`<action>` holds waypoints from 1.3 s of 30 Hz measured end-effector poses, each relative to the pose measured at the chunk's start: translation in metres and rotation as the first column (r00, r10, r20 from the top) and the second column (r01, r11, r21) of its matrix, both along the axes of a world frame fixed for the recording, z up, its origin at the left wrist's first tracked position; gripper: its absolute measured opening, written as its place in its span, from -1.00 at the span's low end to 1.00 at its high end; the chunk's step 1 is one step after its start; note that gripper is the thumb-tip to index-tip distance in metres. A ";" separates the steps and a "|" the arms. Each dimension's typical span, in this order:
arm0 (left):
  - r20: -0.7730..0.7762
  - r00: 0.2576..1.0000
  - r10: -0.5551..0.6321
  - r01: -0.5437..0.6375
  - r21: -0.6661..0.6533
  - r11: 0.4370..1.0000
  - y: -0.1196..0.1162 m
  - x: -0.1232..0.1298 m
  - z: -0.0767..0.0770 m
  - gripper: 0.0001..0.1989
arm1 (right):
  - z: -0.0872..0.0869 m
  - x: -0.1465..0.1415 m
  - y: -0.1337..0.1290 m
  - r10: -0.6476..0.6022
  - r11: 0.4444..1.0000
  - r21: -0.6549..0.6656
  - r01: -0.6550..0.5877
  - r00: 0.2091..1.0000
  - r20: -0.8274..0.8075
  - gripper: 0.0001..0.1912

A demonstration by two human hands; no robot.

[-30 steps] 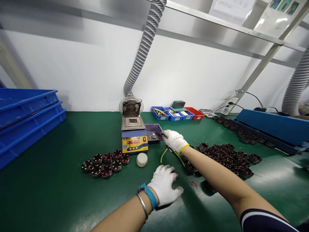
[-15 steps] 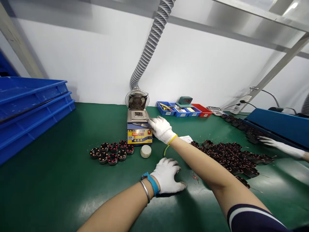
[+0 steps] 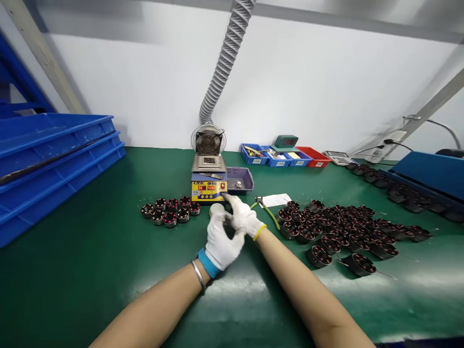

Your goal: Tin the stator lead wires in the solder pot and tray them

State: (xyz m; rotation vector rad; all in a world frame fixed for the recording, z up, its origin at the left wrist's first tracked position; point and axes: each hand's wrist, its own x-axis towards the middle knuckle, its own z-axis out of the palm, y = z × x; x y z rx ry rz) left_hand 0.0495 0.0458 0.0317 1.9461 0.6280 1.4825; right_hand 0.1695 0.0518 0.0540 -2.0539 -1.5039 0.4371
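Both my hands wear white gloves and are close together before the yellow and blue solder pot (image 3: 209, 187). My left hand (image 3: 222, 244), with a blue band at its wrist, has its thumb spread from its bent fingers. Its fingertips are at the front of a round pale tub (image 3: 217, 209); whether they touch it is unclear. My right hand (image 3: 242, 213), yellow at the cuff, points its forefinger at the pot's lower right front corner. Its other fingers are partly hidden and blurred near my left hand. No held object shows in either hand.
Several wound motor stators (image 3: 170, 219) stand left of the tub, and a larger group of dark stators (image 3: 337, 227) spreads to the right. Green-handled cutters (image 3: 270, 216) lie beside a paper slip (image 3: 276, 200). A purple bin (image 3: 241, 179) adjoins the pot. Blue crates (image 3: 61, 169) are stacked left.
My right hand has come down from the pot's upper right side to its lower corner. My left hand has risen off the table toward the tub. The co-worker's gloved hand has left the view.
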 end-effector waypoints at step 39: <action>-0.744 0.655 0.133 -0.327 -0.121 0.937 0.059 -0.029 -0.005 -0.12 | -0.031 -0.008 0.005 -0.036 0.924 0.383 0.010 0.998 0.059 -0.28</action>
